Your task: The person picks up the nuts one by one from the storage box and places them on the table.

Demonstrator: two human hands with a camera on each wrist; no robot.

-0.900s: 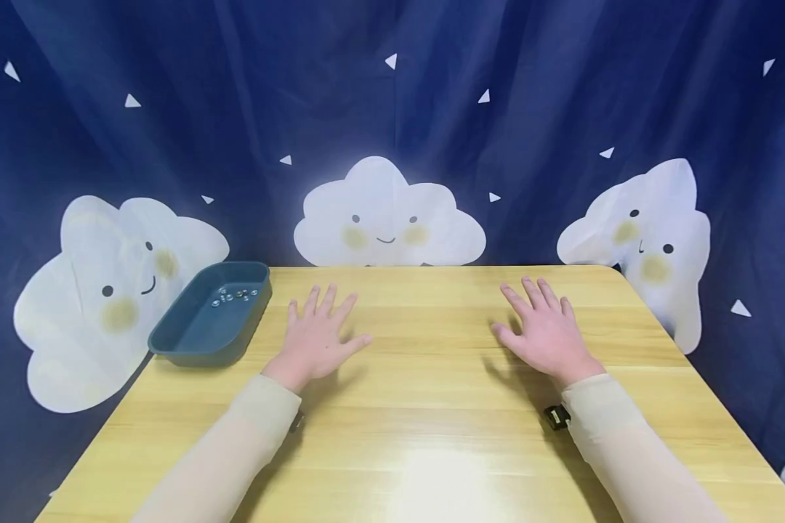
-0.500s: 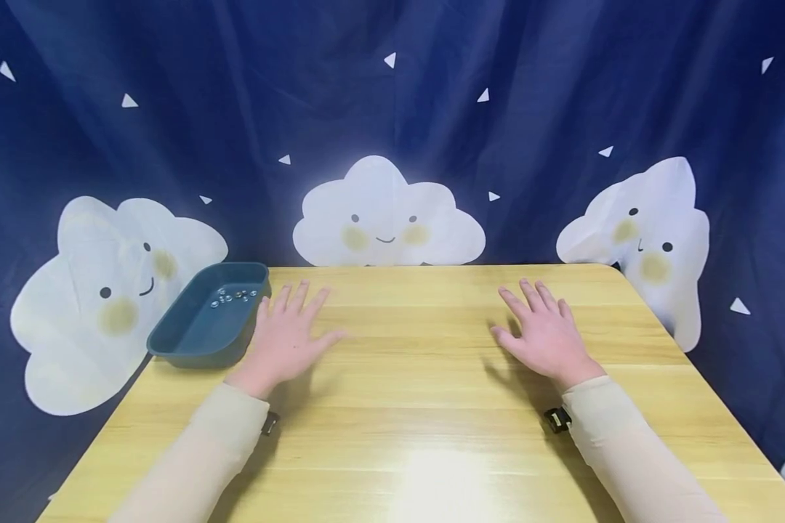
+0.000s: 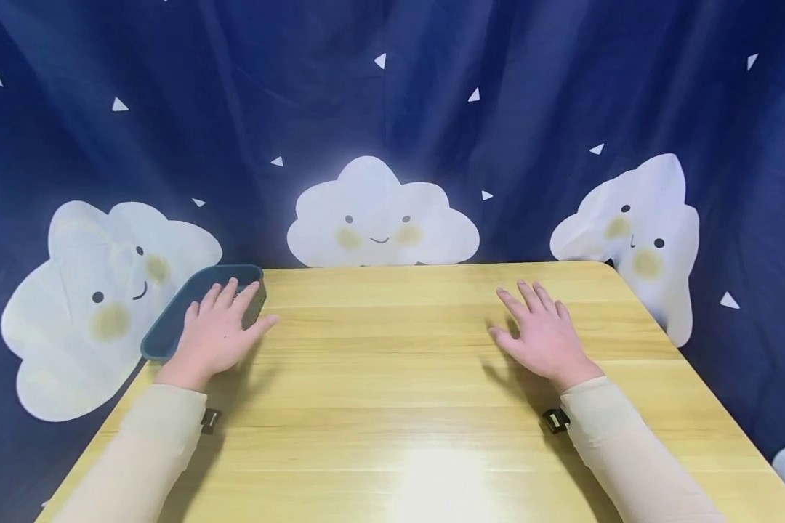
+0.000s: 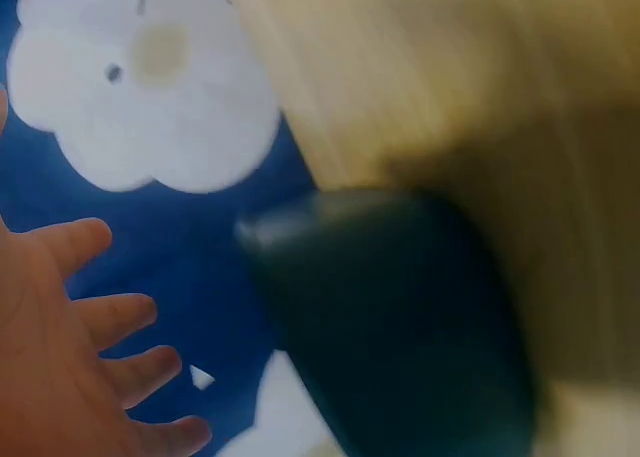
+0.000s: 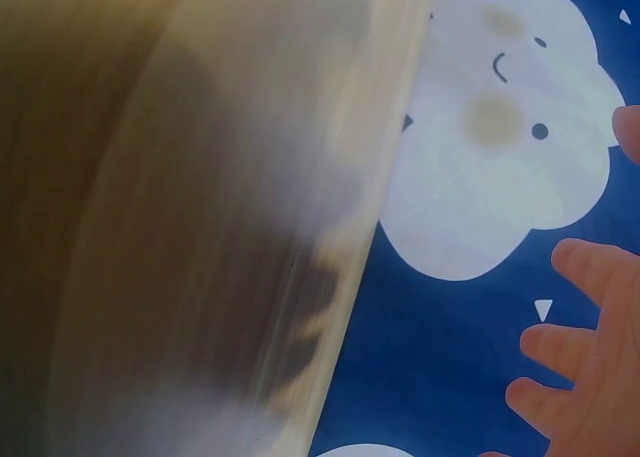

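A dark teal plastic tray (image 3: pixel 170 327) sits at the table's far left corner. My left hand (image 3: pixel 216 338), fingers spread and straight, hovers over the tray's right side and overlaps it in the head view. The small shiny pieces inside the tray are mostly hidden behind that hand. In the left wrist view the tray (image 4: pixel 400 317) is blurred, with the fingers (image 4: pixel 130 322) extended beside it. On the right, my right hand (image 3: pixel 543 338) is held palm down above the table with fingers spread, holding nothing. Its fingers (image 5: pixel 565 347) also show outstretched in the right wrist view.
The light wooden table (image 3: pixel 379 407) stretches between both hands, with a rounded far right corner. Behind it hangs a dark blue curtain (image 3: pixel 432 123) printed with white clouds. A black strap buckle (image 3: pixel 554 420) shows at the right wrist.
My left hand has moved left from above the table to over the tray, covering the shiny pieces. The right hand has stayed in place. The head view has shifted slightly.
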